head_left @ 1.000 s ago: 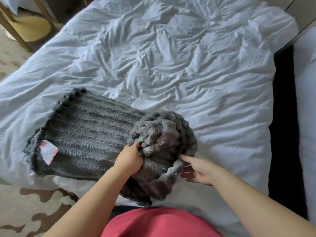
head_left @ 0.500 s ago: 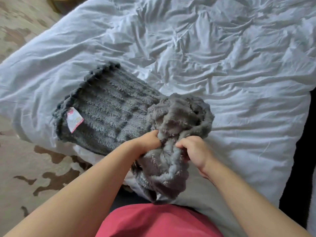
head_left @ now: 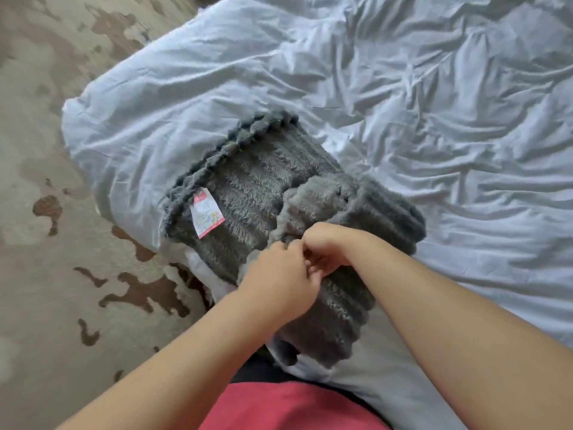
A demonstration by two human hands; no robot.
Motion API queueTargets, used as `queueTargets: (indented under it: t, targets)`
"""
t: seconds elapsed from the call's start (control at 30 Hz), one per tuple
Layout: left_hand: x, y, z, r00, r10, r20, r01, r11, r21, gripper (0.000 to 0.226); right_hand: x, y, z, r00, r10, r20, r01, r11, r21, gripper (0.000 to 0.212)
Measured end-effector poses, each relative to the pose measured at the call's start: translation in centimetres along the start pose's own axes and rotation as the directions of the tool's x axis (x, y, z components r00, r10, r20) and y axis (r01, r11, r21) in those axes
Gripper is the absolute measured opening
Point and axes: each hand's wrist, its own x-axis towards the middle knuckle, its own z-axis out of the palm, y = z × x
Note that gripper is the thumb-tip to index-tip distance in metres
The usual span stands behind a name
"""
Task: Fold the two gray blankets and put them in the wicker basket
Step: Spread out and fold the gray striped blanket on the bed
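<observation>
— Where do we find the two blankets?

— Both are on the bed [head_left: 418, 113], near its lower-left corner in the frame. The folded blanket [head_left: 245, 197] lies flat on the white duvet. Its bobbled edge faces the upper left, toward the carpet [head_left: 46, 259], and its ribs run from that edge toward the lower right. A white and pink label [head_left: 206, 212] lies on it near the left end.

— And the other one?

— The loose blanket [head_left: 378, 218] lies partly over the folded one's right end. We read its long axis as a steep diagonal, from right of centre down to the bottom centre. Its lower end reaches the duvet's edge just above the red garment [head_left: 288, 408].

— What do we see of the hands?

— The left hand [head_left: 279, 280] and the right hand [head_left: 325, 246] meet mid-frame, touching each other, fingers curled. Each pinches the pale hem of the loose blanket where it crosses the folded one. How much cloth each holds we cannot tell.
</observation>
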Motion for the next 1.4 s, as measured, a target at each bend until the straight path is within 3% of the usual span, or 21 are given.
queueTargets:
  t: [0.13, 0.27, 0.3, 0.37, 0.43, 0.47, 0.57, 0.63, 0.7, 0.77, 0.83, 0.97, 1.07, 1.17, 1.23, 1.3, 1.4]
  targets:
    - [1.3, 1.0, 3.6, 0.957, -0.144, 0.25, 0.084, 0.968, 0.237, 0.117, 1.0, 0.1, -0.4, 0.985, -0.079, -0.155, 0.082, 0.997, 0.007, 0.037]
    - [3.4, 1.2, 5.1, 0.94, -0.232, 0.251, 0.189, 0.965, 0.182, 0.138, -0.5, 2.4, -0.6, 0.942, -0.231, -0.243, 0.256, 0.964, 0.077, 0.033]
    - [3.8, 1.2, 5.3, 0.94, -0.238, 0.245, 0.2, 0.965, 0.17, 0.14, -1.2, 3.3, -0.8, 0.904, -0.316, -0.287, 0.338, 0.941, 0.029, 0.027]
    - [4.7, 1.3, 5.3, 0.949, -0.239, 0.206, 0.206, 0.964, 0.17, 0.143, -2.9, 5.5, -1.9, 0.748, -0.492, -0.445, 0.473, 0.866, -0.162, 0.009]
    - [5.3, 1.6, 5.2, 0.967, -0.221, 0.124, 0.189, 0.955, 0.227, 0.145, -4.4, 7.9, -3.8, 0.554, -0.579, -0.598, 0.475, 0.81, -0.344, 0.025]
    - [5.4, 1.8, 5.2, 0.976, -0.201, 0.086, 0.171, 0.947, 0.27, 0.145, -5.1, 8.6, -4.8, 0.494, -0.585, -0.643, 0.441, 0.806, -0.394, 0.031]
    - [5.5, 2.3, 5.1, 0.98, -0.173, 0.097, 0.147, 0.962, 0.229, 0.144, -5.6, 9.5, -8.1, 0.433, -0.562, -0.705, 0.257, 0.827, -0.501, 0.064]
    - [5.6, 2.3, 4.7, 0.953, -0.229, 0.197, 0.22, 0.973, 0.07, 0.145, -4.8, 8.7, -10.2, 0.456, -0.58, -0.676, 0.163, 0.801, -0.576, 0.098]
    - [6.0, 2.1, 4.1, 0.915, -0.293, 0.276, 0.304, 0.953, 0.002, 0.142, -3.4, 7.8, -11.7, 0.571, -0.6, -0.56, 0.182, 0.758, -0.627, 0.119]
    - [6.6, 2.1, 4.0, 0.895, -0.32, 0.311, 0.329, 0.944, 0.024, 0.136, -1.7, 7.4, -12.5, 0.712, -0.566, -0.415, 0.282, 0.772, -0.569, 0.121]
    - [7.3, 2.3, 4.3, 0.887, -0.308, 0.344, 0.293, 0.951, 0.095, 0.128, -0.4, 7.9, -12.6, 0.774, -0.517, -0.365, 0.354, 0.832, -0.428, 0.111]
    - [8.5, 3.9, 5.1, 0.9, -0.225, 0.374, 0.117, 0.95, 0.288, 0.107, 0.3, 10.5, -12.2, 0.736, -0.498, -0.458, 0.41, 0.867, -0.282, 0.084]
    - [8.3, 5.8, 6.1, 0.952, -0.071, 0.299, -0.071, 0.896, 0.439, 0.084, 0.2, 12.5, -12.1, 0.745, -0.427, -0.512, 0.356, 0.904, -0.236, 0.085]
    - [6.9, 6.9, 7.7, 0.954, 0.087, 0.288, -0.235, 0.814, 0.532, 0.076, 0.4, 14.0, -12.3, 0.768, -0.357, -0.532, 0.326, 0.933, -0.155, 0.086]
    - [6.5, 6.9, 8.2, 0.934, 0.113, 0.338, -0.278, 0.825, 0.492, 0.078, 0.7, 14.5, -12.4, 0.78, -0.325, -0.535, 0.307, 0.943, -0.126, 0.087]
    - [7.3, 6.4, 7.9, 0.934, 0.108, 0.342, -0.237, 0.901, 0.362, 0.073, 1.0, 14.5, -12.3, 0.77, -0.313, -0.556, 0.286, 0.948, -0.138, 0.088]
    - [8.8, 5.3, 7.3, 0.949, 0.103, 0.297, -0.16, 0.972, 0.171, 0.06, 1.4, 13.8, -11.3, 0.659, -0.314, -0.684, 0.244, 0.949, -0.201, 0.094]
